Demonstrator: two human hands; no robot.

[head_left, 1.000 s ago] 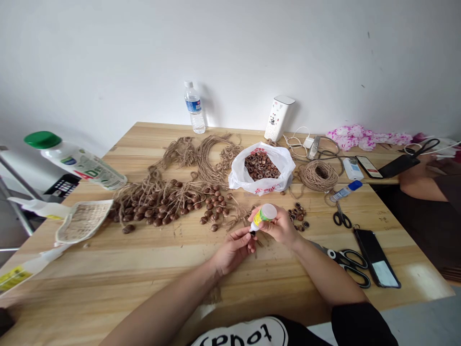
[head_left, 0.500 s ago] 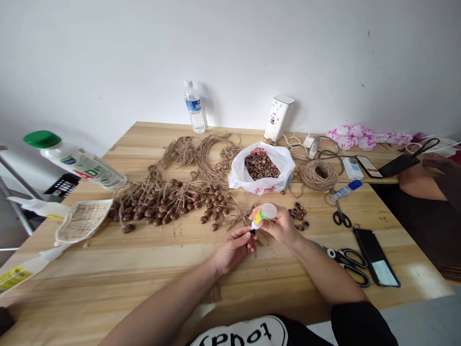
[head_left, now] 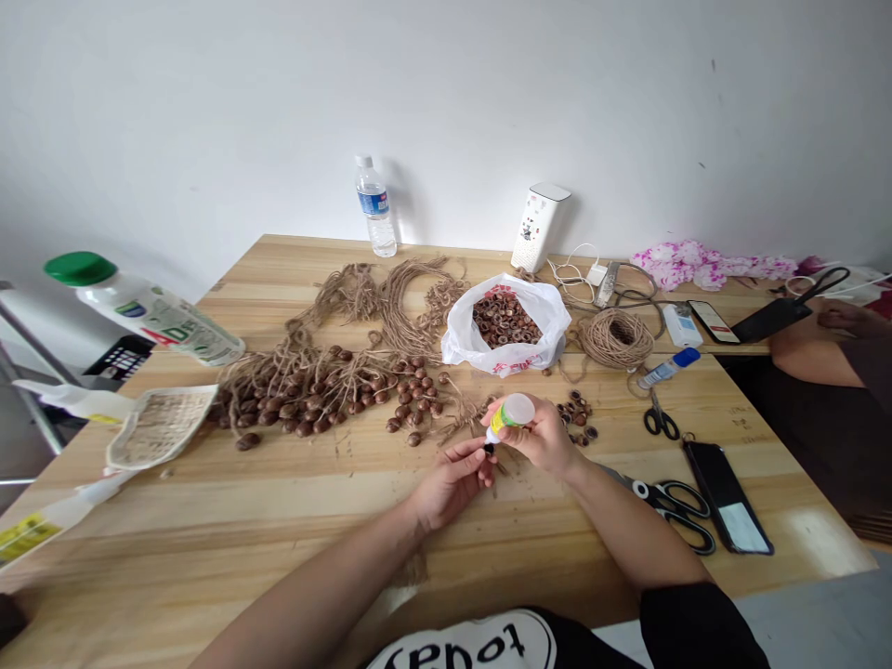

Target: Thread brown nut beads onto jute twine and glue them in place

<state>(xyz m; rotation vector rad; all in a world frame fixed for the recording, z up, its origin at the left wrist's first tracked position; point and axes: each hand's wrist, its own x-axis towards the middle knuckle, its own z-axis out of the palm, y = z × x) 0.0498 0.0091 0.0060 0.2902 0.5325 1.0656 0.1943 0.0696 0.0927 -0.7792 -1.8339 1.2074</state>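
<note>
My right hand point(head_left: 542, 444) is closed around a small glue bottle point(head_left: 511, 415) with a yellow-green label, tipped so its nozzle points down. Below the nozzle, my left hand point(head_left: 452, 483) pinches a small dark nut shell point(head_left: 489, 450), mostly hidden by the fingers. The nozzle meets or nearly meets the shell; I cannot tell which. Beyond my hands, a white plastic bag point(head_left: 460, 346) stands open with brown shell pieces point(head_left: 507, 321) inside. Several loose shell halves point(head_left: 575, 414) lie right of the glue bottle. To the left is a heap of round brown nuts point(head_left: 299, 400) with twine attached.
A twine coil point(head_left: 617, 338), a blue-capped tube point(head_left: 667, 368), small scissors point(head_left: 661, 420), large scissors point(head_left: 679, 509) and a phone point(head_left: 728, 497) lie at right. A water bottle point(head_left: 377, 209) stands at the back. A white scoop point(head_left: 162, 427) sits left. Another person's arm point(head_left: 815, 348) rests at far right.
</note>
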